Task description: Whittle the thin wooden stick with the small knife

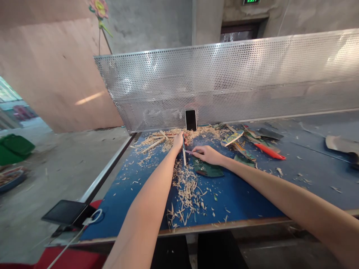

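My left hand (178, 142) is closed around a pale, narrow wooden strip (184, 159), whose lower end points toward me over the blue tabletop (159, 183). My right hand (209, 154) pinches a thin, purplish tool (189, 152), and its tip meets the strip just below my left fingers. The tool looks like a small knife, but its blade is too small to make out. Beneath my right hand lies a dark green curved piece (209, 170). Curled wood shavings (189, 192) are strewn under the strip and toward the near edge.
A phone (191, 120) leans upright against the perforated metal panel (174, 89). Right of my hands lie a red-handled tool (270, 151), a patterned scrap (232, 138) and dark offcuts. More strips (153, 145) rest among shavings at left. A cabled device (66, 212) sits by the left corner.
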Demonstrator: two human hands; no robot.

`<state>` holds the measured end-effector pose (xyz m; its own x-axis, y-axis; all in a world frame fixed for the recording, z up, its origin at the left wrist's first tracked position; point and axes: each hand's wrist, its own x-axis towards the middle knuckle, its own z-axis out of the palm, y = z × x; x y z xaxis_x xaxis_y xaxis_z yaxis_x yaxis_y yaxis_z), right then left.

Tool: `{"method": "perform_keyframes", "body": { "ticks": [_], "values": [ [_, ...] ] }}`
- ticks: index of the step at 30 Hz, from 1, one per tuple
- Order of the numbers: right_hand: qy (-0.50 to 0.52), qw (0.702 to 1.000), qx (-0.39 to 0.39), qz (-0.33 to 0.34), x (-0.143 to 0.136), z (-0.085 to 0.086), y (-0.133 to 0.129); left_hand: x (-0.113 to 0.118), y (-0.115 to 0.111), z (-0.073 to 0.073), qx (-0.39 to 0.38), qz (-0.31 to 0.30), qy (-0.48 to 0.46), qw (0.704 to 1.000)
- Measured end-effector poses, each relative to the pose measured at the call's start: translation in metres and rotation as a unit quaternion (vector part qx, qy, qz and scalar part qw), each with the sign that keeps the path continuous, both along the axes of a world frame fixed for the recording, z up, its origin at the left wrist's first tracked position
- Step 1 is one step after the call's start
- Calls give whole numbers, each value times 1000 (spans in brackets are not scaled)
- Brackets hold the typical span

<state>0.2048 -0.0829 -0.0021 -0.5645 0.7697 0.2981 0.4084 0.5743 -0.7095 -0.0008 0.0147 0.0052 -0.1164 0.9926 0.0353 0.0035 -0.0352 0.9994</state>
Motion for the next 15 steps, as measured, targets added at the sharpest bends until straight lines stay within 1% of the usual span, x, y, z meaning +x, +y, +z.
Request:
{"method": "perform_keyframes", "body": {
  "ticks": [4, 12, 15],
  "values": [
    [-24, 1000, 13, 8, 1, 0, -1, 1, 1, -1, -9, 1, -3, 1000],
    [-9, 1000, 10, -12, 0, -4, 2, 1, 4, -1, -21, -1, 4, 1000],
    [-15, 1000, 12, -8, 1, -3, 1, 1, 2, 1, -21, -2, 9, 1000]
  ]
}}
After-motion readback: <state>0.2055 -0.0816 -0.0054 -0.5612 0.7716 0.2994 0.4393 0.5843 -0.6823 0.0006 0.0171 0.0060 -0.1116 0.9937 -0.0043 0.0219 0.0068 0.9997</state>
